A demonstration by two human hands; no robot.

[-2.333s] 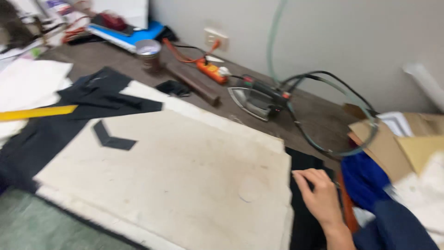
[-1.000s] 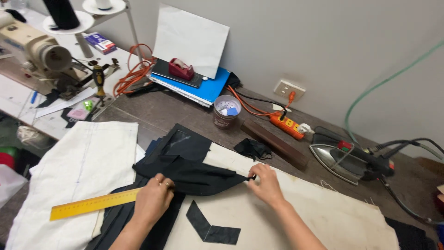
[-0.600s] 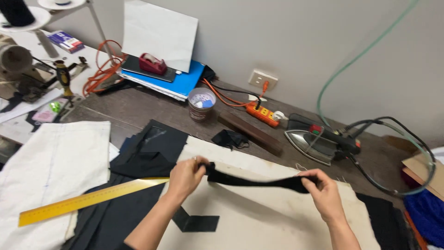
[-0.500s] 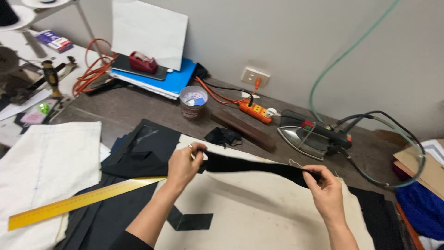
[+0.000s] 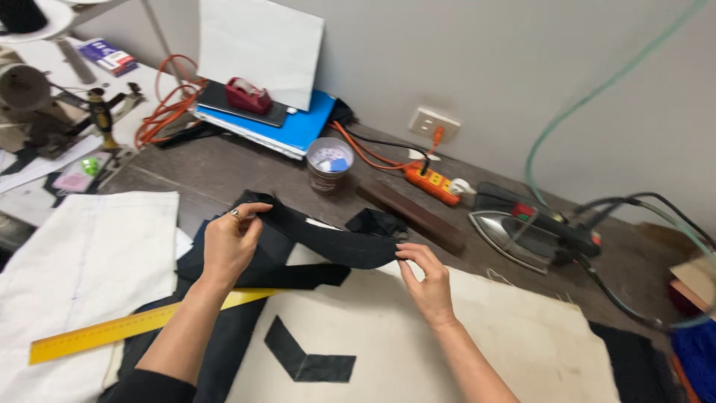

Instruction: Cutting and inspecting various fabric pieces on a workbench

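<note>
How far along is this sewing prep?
Done: one angled black fabric piece lies flat on the cream pressing cloth. In hand: left hand and right hand hold a long black fabric strip between them. Left: the silver iron sits untouched.

Black fabric strip [image 5: 335, 242], yellow ruler [image 5: 127, 328]

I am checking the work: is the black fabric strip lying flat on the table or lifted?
Lifted: the black fabric strip hangs curved between left hand and right hand.
</note>
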